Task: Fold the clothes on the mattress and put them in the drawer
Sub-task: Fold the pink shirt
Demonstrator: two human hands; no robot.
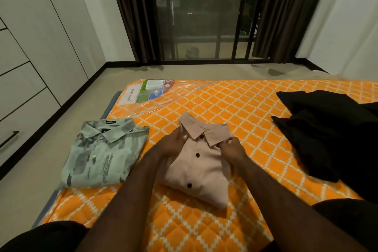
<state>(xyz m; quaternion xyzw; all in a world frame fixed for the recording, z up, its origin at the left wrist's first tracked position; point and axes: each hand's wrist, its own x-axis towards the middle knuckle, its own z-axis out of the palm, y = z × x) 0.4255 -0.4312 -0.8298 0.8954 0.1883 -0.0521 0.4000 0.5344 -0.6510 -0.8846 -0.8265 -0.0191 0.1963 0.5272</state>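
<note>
A folded pale pink shirt (199, 172) with black buttons lies in the middle of the orange patterned mattress (245, 112). My left hand (173, 145) grips its left shoulder beside the collar. My right hand (232, 149) pinches the right shoulder just under the collar tip. A folded green patterned shirt (102, 155) rests at the mattress's left edge. A heap of unfolded black clothes (331, 131) lies on the right side. White drawers (18, 112) with a dark handle stand at the far left.
A white wardrobe (51, 16) lines the left wall. Bare floor (184, 71) runs between the mattress and a dark sliding glass door (204, 12) with brown curtains. Clear plastic wrap and a label (151, 91) cover the mattress's far corner.
</note>
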